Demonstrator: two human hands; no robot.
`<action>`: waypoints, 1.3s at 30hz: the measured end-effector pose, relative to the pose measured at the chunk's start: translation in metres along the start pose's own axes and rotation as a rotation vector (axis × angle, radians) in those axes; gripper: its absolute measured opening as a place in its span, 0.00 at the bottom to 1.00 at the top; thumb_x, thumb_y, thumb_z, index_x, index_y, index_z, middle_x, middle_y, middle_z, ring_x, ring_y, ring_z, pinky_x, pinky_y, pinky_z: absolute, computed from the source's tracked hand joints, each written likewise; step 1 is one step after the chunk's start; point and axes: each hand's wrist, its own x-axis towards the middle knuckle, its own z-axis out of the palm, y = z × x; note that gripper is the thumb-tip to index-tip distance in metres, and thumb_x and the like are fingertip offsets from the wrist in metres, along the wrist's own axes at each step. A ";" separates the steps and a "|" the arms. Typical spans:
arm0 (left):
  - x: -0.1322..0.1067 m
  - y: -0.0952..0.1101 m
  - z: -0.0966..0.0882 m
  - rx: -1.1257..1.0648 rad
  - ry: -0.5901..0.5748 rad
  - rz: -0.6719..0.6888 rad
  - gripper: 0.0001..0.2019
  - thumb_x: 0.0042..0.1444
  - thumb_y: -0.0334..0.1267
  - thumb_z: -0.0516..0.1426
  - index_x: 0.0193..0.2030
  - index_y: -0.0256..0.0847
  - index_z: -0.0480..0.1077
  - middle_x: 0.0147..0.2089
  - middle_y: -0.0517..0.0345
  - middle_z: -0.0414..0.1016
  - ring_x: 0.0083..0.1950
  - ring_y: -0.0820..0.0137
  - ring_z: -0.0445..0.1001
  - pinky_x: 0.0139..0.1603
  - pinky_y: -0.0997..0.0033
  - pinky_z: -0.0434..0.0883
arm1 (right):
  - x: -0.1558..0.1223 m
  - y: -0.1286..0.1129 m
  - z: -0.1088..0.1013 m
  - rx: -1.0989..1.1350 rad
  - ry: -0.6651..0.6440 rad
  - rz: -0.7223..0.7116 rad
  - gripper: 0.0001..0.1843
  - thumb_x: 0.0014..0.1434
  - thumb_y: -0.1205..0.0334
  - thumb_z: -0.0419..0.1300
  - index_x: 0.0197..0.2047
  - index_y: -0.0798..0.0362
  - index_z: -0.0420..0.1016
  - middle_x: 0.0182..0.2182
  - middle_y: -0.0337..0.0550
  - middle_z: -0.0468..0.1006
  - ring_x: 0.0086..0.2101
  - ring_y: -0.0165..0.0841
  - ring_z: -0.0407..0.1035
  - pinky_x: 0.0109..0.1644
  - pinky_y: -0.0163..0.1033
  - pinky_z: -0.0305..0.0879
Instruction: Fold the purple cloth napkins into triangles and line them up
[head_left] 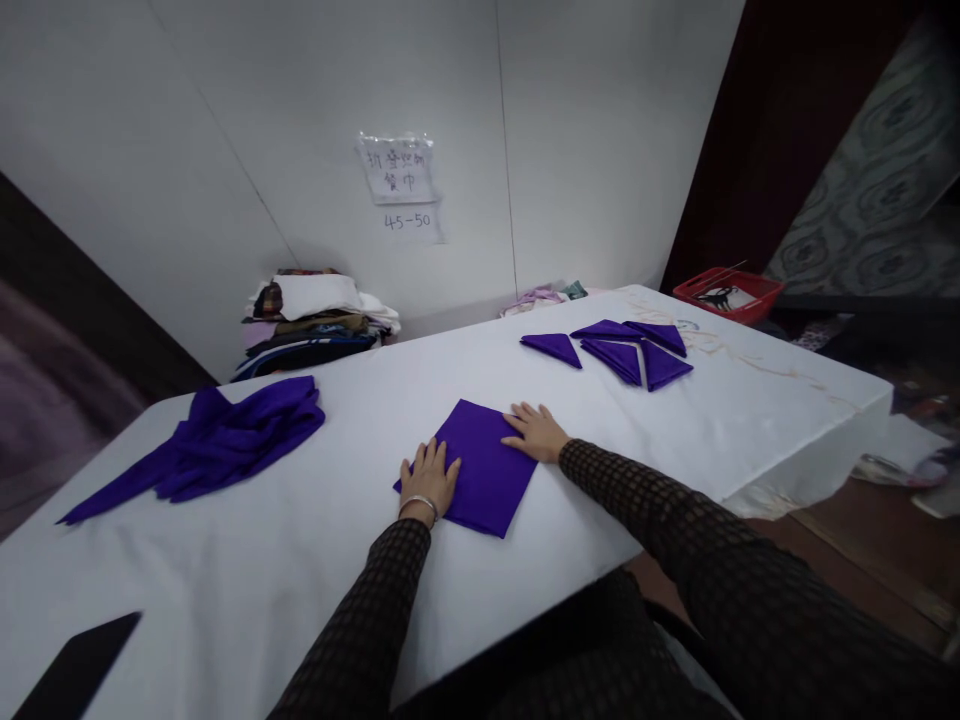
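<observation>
A purple cloth napkin [484, 465], folded into a square, lies flat on the white table [300, 560] in front of me. My left hand [429, 478] rests flat on its near left corner, fingers spread; a bracelet circles that wrist. My right hand [534, 432] presses flat on the far right corner, fingers stretched out. Neither hand grips anything.
A heap of unfolded purple napkins [217, 440] lies at the left. Several purple napkins folded into triangles [615, 350] sit at the far right. A stack of mixed fabrics [315, 315] stands by the wall, a red basket [727, 293] beyond the table, a dark flat object [75, 670] near left.
</observation>
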 end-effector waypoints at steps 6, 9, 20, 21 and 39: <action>0.000 0.000 0.001 -0.021 0.013 0.010 0.29 0.63 0.50 0.38 0.68 0.39 0.50 0.72 0.51 0.45 0.71 0.59 0.43 0.67 0.45 0.45 | -0.005 0.027 -0.022 -0.066 0.025 0.313 0.37 0.65 0.40 0.35 0.68 0.56 0.50 0.68 0.56 0.45 0.66 0.47 0.38 0.64 0.59 0.35; 0.001 -0.001 0.003 -0.026 0.027 0.017 0.29 0.63 0.50 0.38 0.68 0.39 0.51 0.72 0.51 0.46 0.71 0.59 0.43 0.67 0.45 0.45 | -0.009 -0.008 -0.021 -0.013 0.062 0.144 0.39 0.65 0.39 0.35 0.69 0.57 0.48 0.68 0.55 0.44 0.66 0.44 0.36 0.65 0.56 0.32; 0.000 -0.003 0.006 0.013 0.005 0.023 0.28 0.62 0.42 0.39 0.69 0.40 0.49 0.72 0.53 0.45 0.72 0.60 0.42 0.68 0.46 0.44 | -0.029 -0.112 0.028 0.132 0.021 -0.329 0.45 0.61 0.34 0.42 0.69 0.60 0.45 0.67 0.57 0.47 0.66 0.46 0.39 0.66 0.57 0.32; 0.000 -0.003 0.006 0.010 0.008 0.024 0.28 0.62 0.42 0.39 0.69 0.40 0.50 0.72 0.53 0.45 0.72 0.60 0.42 0.68 0.46 0.44 | -0.030 -0.110 0.028 0.129 0.025 -0.327 0.45 0.61 0.34 0.42 0.69 0.59 0.45 0.67 0.56 0.47 0.66 0.46 0.39 0.66 0.57 0.32; 0.017 -0.071 -0.003 -0.032 0.000 -0.309 0.31 0.62 0.51 0.35 0.68 0.40 0.49 0.73 0.50 0.40 0.72 0.57 0.39 0.66 0.39 0.44 | -0.033 -0.112 0.020 0.069 -0.010 -0.317 0.41 0.62 0.34 0.39 0.68 0.53 0.53 0.67 0.54 0.47 0.66 0.46 0.38 0.66 0.57 0.32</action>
